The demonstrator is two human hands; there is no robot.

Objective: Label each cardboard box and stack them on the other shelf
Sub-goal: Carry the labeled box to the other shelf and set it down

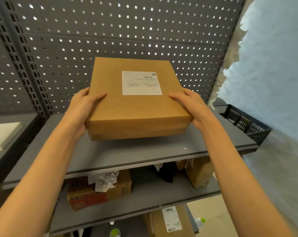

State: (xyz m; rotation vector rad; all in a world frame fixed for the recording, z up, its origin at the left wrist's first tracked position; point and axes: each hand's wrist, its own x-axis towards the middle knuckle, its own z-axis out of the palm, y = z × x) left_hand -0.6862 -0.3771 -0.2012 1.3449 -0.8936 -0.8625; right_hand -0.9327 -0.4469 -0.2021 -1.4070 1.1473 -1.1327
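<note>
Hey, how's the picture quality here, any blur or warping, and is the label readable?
Head view: wide-angle warp bends the shelf edges; the box is fairly sharp, its label print too small to read; lower boxes and frame edges blur; light glows through the pegboard holes.

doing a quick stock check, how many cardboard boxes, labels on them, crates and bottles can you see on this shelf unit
Cardboard boxes: 5 (two stacked, top box held by the left hand and right hand; red-printed box; tilted box; bottom-shelf box)
White labels flat on boxes: 2 (top box label; bottom box label)
Black crates: 1
Green-capped bottles: 2
Total: 10
</note>
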